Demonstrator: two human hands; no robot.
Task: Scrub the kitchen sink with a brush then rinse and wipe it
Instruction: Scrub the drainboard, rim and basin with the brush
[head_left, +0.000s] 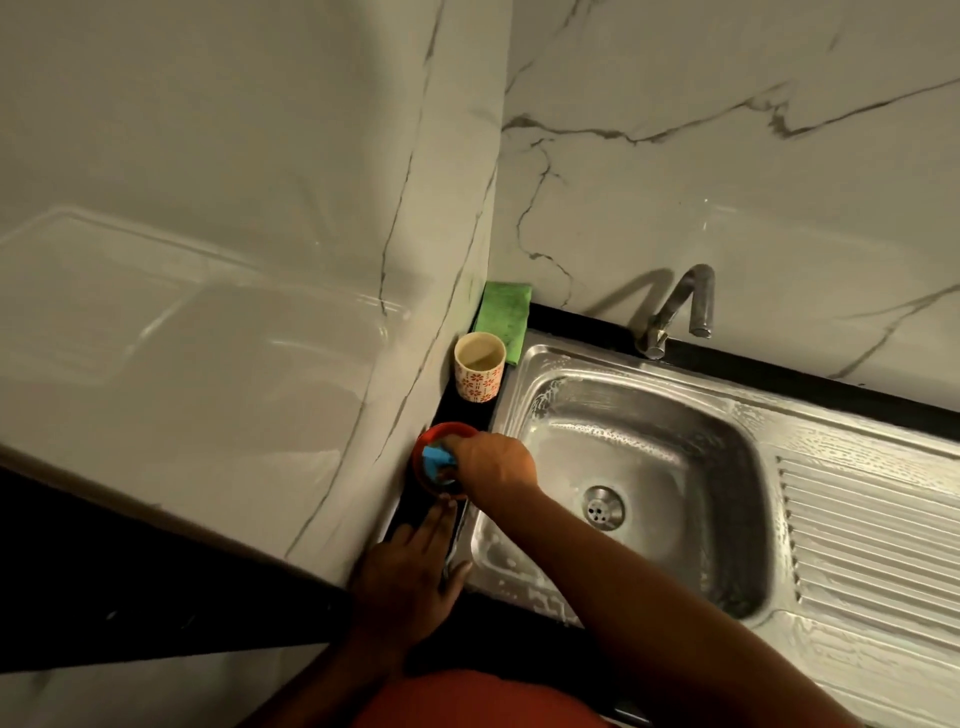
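Right grip (496, 460) pinching blue brush (434, 457) in red bowl (435, 428), left grip (410, 571) flat, sudsy steel sink (670, 457).

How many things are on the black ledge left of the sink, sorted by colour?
Green: 1, cloth
Cream with red flowers: 1, cup
Red: 1, bowl
Blue: 1, brush, in the bowl, gripped by the right hand
Total: 4
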